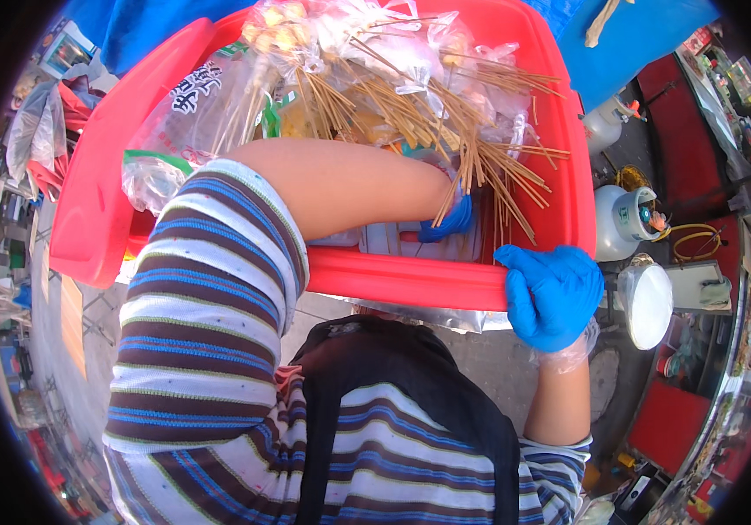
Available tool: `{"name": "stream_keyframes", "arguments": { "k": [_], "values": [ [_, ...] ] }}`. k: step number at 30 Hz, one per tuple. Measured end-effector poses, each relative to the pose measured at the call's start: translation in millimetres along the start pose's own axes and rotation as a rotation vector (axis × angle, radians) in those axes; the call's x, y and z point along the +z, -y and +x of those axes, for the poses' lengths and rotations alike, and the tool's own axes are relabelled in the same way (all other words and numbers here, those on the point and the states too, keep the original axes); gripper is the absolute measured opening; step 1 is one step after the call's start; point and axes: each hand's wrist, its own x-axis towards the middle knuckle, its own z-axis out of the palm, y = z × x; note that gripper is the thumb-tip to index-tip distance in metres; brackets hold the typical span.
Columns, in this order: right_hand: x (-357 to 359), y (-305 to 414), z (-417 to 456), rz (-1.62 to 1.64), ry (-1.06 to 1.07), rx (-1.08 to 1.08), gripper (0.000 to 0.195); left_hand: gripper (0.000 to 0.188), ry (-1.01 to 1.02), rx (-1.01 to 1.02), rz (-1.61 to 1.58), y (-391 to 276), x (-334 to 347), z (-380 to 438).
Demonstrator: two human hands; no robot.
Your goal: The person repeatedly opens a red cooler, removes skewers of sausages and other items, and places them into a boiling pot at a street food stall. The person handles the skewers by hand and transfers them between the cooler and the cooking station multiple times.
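A red plastic bin (408, 279) stands before me, filled with clear plastic bags (191, 111) and bundles of thin wooden skewers (408, 108). My right hand (554, 296), in a blue glove, grips the bin's near rim at the right corner. My left arm reaches across the rim and down into the bin. Only part of my blue-gloved left hand (451, 222) shows, low inside under the skewer ends, and its fingers are hidden. Beside it lie pale flat packages (378, 239). Knotted bags of food on skewers (280, 29) are heaped at the far side.
A red lid-like plastic piece (96, 177) leans along the bin's left side. To the right stand grey gas cylinders (618, 220) with a yellow hose (693, 230), and a round white-topped object (644, 305). Blue sheeting (638, 39) hangs beyond the bin.
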Motion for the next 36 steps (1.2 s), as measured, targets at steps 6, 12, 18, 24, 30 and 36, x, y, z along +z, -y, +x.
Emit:
{"name": "stream_keyframes", "arguments": {
  "k": [6, 12, 18, 24, 30, 36],
  "values": [
    [2, -7, -5, -0.013, -0.037, 0.025, 0.015, 0.049, -0.018, -0.083, -0.184, 46, 4, -34],
    [5, -7, -7, -0.004, -0.052, 0.054, 0.016, 0.052, -0.206, 0.027, -0.301, 8, -9, -10],
    [5, -6, -9, -0.005, -0.087, 0.048, 0.016, 0.055, -0.451, -0.059, -0.249, 3, -17, 57],
    [-1, -4, -6, -0.004, -0.041, 0.077, 0.013, 0.059, -0.611, -0.147, -0.34, 26, -2, 56],
    [1, -5, -7, 0.004, -0.045, 0.071, 0.012, 0.063, -0.72, -0.185, -0.386, 42, -20, 47],
    [1, -4, -8, 0.03, -0.079, 0.056, 0.013, 0.067, -0.736, -0.253, -0.373, 65, -61, 43]
  ]
}}
